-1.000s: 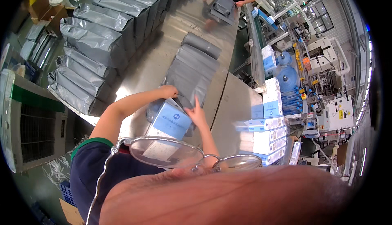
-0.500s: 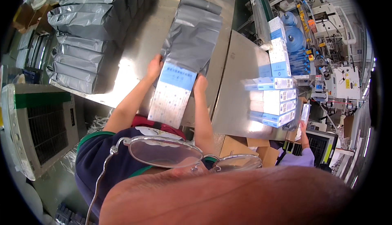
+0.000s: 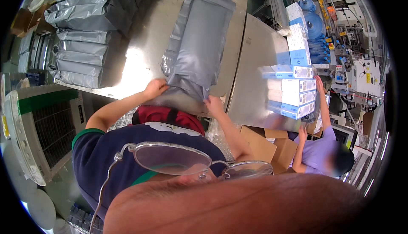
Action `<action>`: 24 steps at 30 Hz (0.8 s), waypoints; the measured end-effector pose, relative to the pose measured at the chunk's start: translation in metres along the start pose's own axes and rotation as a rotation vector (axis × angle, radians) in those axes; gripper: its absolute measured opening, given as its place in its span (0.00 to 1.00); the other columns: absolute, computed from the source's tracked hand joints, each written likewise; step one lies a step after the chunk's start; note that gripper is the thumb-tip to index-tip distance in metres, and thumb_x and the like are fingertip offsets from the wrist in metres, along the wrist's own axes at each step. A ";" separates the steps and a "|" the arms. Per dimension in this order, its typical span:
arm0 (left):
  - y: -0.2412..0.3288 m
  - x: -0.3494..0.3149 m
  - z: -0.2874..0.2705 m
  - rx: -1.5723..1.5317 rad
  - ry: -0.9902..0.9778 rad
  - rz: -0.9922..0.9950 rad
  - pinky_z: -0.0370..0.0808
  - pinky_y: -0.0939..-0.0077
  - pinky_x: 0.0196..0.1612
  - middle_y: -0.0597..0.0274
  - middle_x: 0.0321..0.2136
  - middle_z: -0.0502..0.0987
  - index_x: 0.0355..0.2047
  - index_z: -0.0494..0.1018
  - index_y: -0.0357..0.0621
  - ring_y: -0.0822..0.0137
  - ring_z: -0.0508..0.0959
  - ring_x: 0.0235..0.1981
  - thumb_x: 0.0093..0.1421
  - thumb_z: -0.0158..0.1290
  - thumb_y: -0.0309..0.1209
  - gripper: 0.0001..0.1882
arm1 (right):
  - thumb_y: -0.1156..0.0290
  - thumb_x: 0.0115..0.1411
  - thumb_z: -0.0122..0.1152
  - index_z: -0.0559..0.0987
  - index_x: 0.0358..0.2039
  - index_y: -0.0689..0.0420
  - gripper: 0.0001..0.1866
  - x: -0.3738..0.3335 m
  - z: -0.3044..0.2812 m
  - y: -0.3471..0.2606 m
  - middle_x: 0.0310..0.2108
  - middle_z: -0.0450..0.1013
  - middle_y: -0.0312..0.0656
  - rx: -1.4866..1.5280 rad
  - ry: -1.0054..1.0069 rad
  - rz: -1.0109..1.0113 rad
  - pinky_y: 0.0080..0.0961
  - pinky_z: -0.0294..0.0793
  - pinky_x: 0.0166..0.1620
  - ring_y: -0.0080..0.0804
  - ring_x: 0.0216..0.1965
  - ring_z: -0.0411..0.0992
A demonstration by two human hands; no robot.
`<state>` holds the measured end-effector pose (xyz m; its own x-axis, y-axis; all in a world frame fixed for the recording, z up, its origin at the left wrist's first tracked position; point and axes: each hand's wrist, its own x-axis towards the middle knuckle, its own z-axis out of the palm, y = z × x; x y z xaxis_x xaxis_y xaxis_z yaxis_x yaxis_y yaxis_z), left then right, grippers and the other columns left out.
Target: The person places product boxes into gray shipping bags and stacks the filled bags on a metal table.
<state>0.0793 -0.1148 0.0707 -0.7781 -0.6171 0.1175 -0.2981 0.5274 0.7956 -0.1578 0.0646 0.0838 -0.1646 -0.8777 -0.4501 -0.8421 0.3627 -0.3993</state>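
The box, which had stuck out of the bag a moment earlier, was out of sight; the grey bag (image 3: 202, 38), on the desk (image 3: 144, 34) at upper centre, now bulged in a long block, so the box had probably gone fully in. At the frame's centre, the left hand's (image 3: 156, 88) fingers pinched the mouth's left corner, and the right hand's (image 3: 214, 105) fingers its right corner. Insertion looked done, closing not yet.

left hand (image 3: 156, 88) and right hand (image 3: 214, 105) pinch a grey bag (image 3: 202, 43) — boxes (image 3: 295, 91) stacked rightward
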 end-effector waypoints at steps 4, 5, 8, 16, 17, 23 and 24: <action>-0.006 -0.026 0.013 -0.268 -0.050 -0.431 0.59 0.78 0.18 0.60 0.09 0.63 0.15 0.64 0.36 0.74 0.60 0.13 0.48 0.49 0.31 0.11 | 0.63 0.42 0.54 0.73 0.21 0.54 0.09 -0.032 -0.006 -0.039 0.16 0.68 0.44 -0.185 -0.060 -0.004 0.32 0.65 0.25 0.38 0.21 0.68; -0.003 -0.030 0.015 -0.308 -0.053 -0.462 0.59 0.80 0.17 0.61 0.09 0.63 0.15 0.64 0.36 0.77 0.59 0.14 0.48 0.49 0.31 0.12 | 0.61 0.42 0.55 0.73 0.21 0.54 0.10 -0.036 -0.016 -0.056 0.15 0.68 0.43 -0.040 0.046 0.016 0.31 0.64 0.24 0.37 0.20 0.68; 0.002 -0.043 0.018 -0.469 -0.015 -0.477 0.60 0.82 0.18 0.64 0.11 0.65 0.16 0.65 0.36 0.79 0.60 0.15 0.50 0.47 0.29 0.10 | 0.64 0.42 0.57 0.72 0.28 0.54 0.12 0.000 0.002 -0.078 0.22 0.66 0.36 0.403 0.284 -0.186 0.23 0.64 0.23 0.30 0.20 0.66; -0.004 -0.037 0.021 -0.854 -0.069 -0.495 0.64 0.86 0.23 0.64 0.16 0.70 0.23 0.69 0.36 0.77 0.68 0.19 0.51 0.43 0.25 0.06 | 0.76 0.43 0.55 0.70 0.21 0.61 0.05 0.058 0.042 -0.114 0.18 0.63 0.39 0.705 0.638 -0.359 0.18 0.61 0.22 0.26 0.19 0.61; -0.003 -0.040 0.018 -0.879 -0.088 -0.528 0.64 0.86 0.24 0.64 0.16 0.70 0.25 0.69 0.37 0.76 0.69 0.20 0.51 0.43 0.24 0.06 | 0.76 0.43 0.55 0.69 0.19 0.61 0.04 0.041 0.042 -0.092 0.18 0.63 0.40 0.688 0.721 -0.290 0.19 0.60 0.22 0.28 0.19 0.62; 0.022 -0.016 -0.019 0.523 0.154 0.166 0.60 0.70 0.45 0.59 0.37 0.68 0.33 0.69 0.43 0.67 0.66 0.42 0.44 0.47 0.25 0.13 | 0.70 0.48 0.47 0.67 0.40 0.55 0.16 -0.118 0.066 0.084 0.27 0.66 0.41 -0.405 0.033 -0.119 0.27 0.64 0.31 0.35 0.28 0.65; 0.024 -0.004 -0.028 0.648 0.061 0.366 0.58 0.68 0.47 0.59 0.39 0.67 0.33 0.69 0.43 0.66 0.64 0.44 0.42 0.47 0.25 0.14 | 0.70 0.47 0.47 0.66 0.42 0.54 0.18 -0.103 0.035 0.065 0.28 0.66 0.40 -0.391 0.096 -0.200 0.26 0.63 0.31 0.34 0.28 0.65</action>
<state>0.0906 -0.1165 0.1064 -0.8638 -0.3573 0.3552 -0.3069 0.9323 0.1915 -0.1776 0.1894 0.0763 -0.0099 -0.9504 -0.3108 -0.9900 0.0530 -0.1304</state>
